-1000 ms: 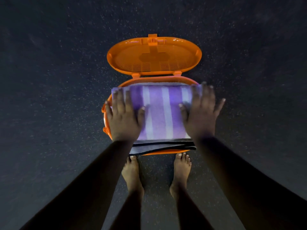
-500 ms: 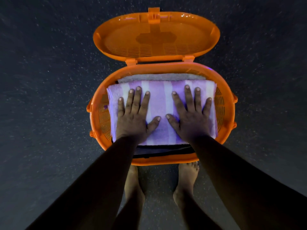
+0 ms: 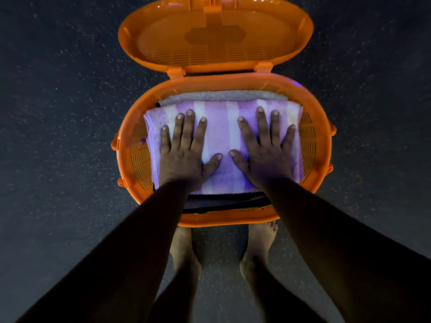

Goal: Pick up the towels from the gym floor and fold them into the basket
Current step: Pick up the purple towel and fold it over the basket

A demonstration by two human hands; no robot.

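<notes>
Folded purple-striped towel lies flat atop others — inside open orange basket.

No legible text, label, brand, number or sign appears on any surface in the head view.

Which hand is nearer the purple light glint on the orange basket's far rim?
Right hand: the glint sits beyond its fingertips. Left hand presses the striped purple towel farther away.
</notes>
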